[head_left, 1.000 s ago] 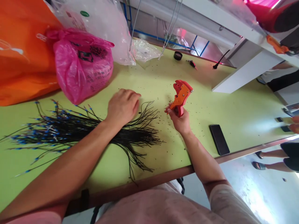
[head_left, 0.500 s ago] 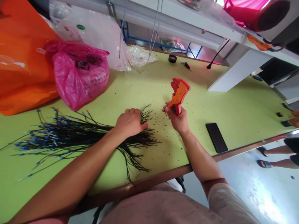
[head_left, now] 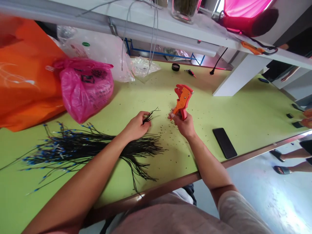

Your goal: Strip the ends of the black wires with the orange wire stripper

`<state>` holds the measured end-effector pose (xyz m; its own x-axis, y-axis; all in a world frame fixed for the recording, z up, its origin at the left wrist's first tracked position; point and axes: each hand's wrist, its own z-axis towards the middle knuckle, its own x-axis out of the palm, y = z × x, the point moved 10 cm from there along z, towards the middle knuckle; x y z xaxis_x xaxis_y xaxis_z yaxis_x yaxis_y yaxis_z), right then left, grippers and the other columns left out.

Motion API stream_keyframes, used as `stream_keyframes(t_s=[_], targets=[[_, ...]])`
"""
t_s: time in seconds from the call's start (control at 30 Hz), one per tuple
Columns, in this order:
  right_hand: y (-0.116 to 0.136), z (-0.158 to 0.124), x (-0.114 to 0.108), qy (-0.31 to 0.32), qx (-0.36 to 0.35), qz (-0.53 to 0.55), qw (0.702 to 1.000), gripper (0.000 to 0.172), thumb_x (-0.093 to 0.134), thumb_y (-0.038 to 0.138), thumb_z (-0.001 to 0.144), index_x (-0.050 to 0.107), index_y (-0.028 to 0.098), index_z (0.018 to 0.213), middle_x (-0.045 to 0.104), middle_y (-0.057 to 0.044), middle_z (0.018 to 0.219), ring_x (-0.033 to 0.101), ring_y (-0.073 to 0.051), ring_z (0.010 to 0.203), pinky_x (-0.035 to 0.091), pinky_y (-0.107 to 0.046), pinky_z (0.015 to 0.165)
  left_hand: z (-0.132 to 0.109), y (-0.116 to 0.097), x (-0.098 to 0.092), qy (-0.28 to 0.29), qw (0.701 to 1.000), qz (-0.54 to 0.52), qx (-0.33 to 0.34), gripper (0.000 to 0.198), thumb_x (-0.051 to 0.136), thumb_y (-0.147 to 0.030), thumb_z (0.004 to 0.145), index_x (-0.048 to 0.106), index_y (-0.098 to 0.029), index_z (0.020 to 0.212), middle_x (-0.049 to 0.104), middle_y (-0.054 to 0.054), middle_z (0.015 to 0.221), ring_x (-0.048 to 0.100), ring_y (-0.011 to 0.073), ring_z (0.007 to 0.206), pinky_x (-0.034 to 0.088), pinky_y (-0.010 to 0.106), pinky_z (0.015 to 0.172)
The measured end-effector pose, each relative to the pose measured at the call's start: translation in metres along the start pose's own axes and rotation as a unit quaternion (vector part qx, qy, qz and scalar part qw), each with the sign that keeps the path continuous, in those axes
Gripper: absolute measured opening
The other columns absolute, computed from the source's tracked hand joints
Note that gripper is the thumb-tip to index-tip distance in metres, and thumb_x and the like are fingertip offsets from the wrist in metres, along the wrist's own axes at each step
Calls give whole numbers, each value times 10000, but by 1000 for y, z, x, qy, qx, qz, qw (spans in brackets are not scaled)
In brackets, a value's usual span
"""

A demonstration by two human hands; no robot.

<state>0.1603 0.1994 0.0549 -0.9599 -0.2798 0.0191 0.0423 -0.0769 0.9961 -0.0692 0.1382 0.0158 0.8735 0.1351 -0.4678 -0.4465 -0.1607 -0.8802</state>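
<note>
My left hand (head_left: 138, 126) is closed around a small group of black wires (head_left: 152, 114), whose tips stick out past the fingers toward the right. Under and beside my left forearm lies a large bundle of black wires (head_left: 87, 143) with blue pieces on the left ends. Some loose strands curve down toward the table's front edge. My right hand (head_left: 184, 123) grips the handles of a red and orange wire stripper (head_left: 183, 99), its jaws pointing up and away from me. Tiny dark scraps dot the green table (head_left: 175, 146) between my hands.
A black phone (head_left: 224, 143) lies right of my right forearm. Pink (head_left: 86, 86) and orange bags (head_left: 29, 78) stand at the left. Behind are a black tape roll (head_left: 175, 67), a shelf post (head_left: 234, 76) and hanging grey wires. Another person's feet (head_left: 282, 169) show at the right.
The fingers of my left hand were spread on the bundle; now they are closed on a few wires, lifted off it. My right hand keeps the stripper, and the view has shifted slightly.
</note>
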Motion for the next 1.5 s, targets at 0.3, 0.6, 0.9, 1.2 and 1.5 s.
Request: stream_keyframes(t_s=[0.3, 0.6, 0.9, 1.2, 1.5], targets=[[-12, -7, 19, 129, 92, 18, 987, 515, 1008, 470, 748, 771, 180, 1101, 833, -55, 938, 801, -188, 831, 511, -254, 591, -13, -47, 6, 1, 994, -66, 89, 534, 580, -731, 1022, 691, -209, 1044, 698, -2, 764, 652, 151, 574, 524, 284, 614], [2, -30, 40, 305, 113, 59, 944, 426, 927, 421, 894, 773, 154, 1189, 833, -69, 957, 791, -173, 817, 507, -242, 584, -18, -56, -9, 20, 966, -243, 81, 463, 822, -580, 924, 735, -176, 1133, 685, -8, 738, 578, 113, 508, 456, 232, 469], [22, -38, 36, 375, 71, 46, 923, 416, 909, 398, 950, 766, 138, 1241, 841, -99, 991, 805, -184, 847, 497, -232, 577, -28, -77, -35, -28, 970, -214, 113, 280, 837, -422, 881, 795, -179, 1013, 495, -75, 581, 411, 90, 489, 312, 231, 480], [24, -47, 42, 395, 77, 53, 914, 408, 918, 384, 952, 767, 131, 1235, 833, -108, 1006, 802, -186, 866, 489, -221, 561, -27, -72, -66, -109, 961, -246, 66, 361, 932, -465, 680, 811, -151, 809, 412, -87, 563, 307, 69, 527, 220, 245, 501], [19, -51, 47, 396, 96, 39, 912, 404, 924, 393, 940, 774, 140, 1217, 846, -100, 981, 780, -167, 809, 483, -233, 566, -34, -84, -69, -96, 967, -217, 97, 289, 922, -401, 715, 869, -139, 827, 484, -50, 579, 307, 62, 552, 212, 220, 512]])
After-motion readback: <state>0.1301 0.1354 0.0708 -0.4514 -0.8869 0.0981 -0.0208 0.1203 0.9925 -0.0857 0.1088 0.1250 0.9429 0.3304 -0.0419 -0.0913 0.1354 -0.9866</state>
